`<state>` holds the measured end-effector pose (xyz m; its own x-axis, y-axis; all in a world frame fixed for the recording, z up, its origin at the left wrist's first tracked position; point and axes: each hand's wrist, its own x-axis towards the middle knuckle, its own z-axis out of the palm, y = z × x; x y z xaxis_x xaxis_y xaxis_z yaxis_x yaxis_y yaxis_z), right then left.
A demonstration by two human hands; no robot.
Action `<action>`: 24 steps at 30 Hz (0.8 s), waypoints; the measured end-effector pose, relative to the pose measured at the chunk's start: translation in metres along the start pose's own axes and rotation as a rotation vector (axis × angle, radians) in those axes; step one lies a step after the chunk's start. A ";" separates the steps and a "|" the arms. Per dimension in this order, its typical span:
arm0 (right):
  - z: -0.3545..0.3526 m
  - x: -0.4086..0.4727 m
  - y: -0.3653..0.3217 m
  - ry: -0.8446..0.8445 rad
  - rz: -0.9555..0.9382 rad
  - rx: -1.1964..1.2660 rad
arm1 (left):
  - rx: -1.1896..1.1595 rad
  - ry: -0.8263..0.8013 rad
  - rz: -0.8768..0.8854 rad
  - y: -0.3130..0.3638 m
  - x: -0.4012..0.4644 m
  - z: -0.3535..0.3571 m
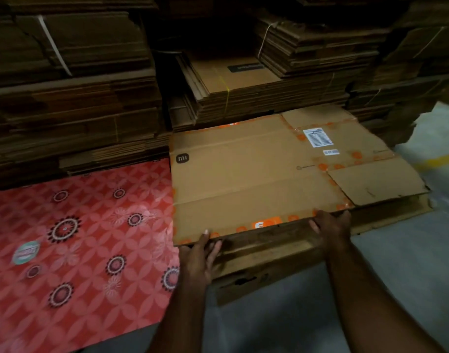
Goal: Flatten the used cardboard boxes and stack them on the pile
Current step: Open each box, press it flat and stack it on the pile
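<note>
Centre right of the frame: a flattened cardboard box [256, 179], printed with a small dark logo at its left edge, orange marks along the seams and a white label toward the upper right, lying on a low pile of flattened cardboard [269, 253] on the grey floor [396, 289]. At the box's near edge, lower centre: left hand [201, 258], thumb on top of the edge, fingers curled beneath, gripping the box. Further right on the same edge: right hand [331, 230], fingers wrapped over the edge, also clamped on the box (near edge apparently raised slightly off the sheets below, a dark gap showing under it). Lower left of the frame: a red patterned mat [78, 238] with dark circular motifs and a round sticker, flat on the floor, just beside the pile. Across the top of the frame: tall bundled stacks of flat cardboard [73, 103], some tied with string, directly behind the mat and the pile.
</note>
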<state>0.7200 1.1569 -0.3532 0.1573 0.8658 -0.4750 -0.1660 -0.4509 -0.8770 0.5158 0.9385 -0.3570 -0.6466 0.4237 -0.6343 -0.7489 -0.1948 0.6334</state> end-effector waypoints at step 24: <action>0.255 -0.467 0.131 -1.099 -1.237 -0.904 | 1.131 0.499 1.260 0.289 -0.084 -0.286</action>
<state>0.3771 0.7490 -0.2280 -0.8991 0.3187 0.3003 0.0900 0.8056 -0.5856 0.3120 0.5931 -0.2473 -0.8394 0.1844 0.5112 0.5121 0.5831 0.6307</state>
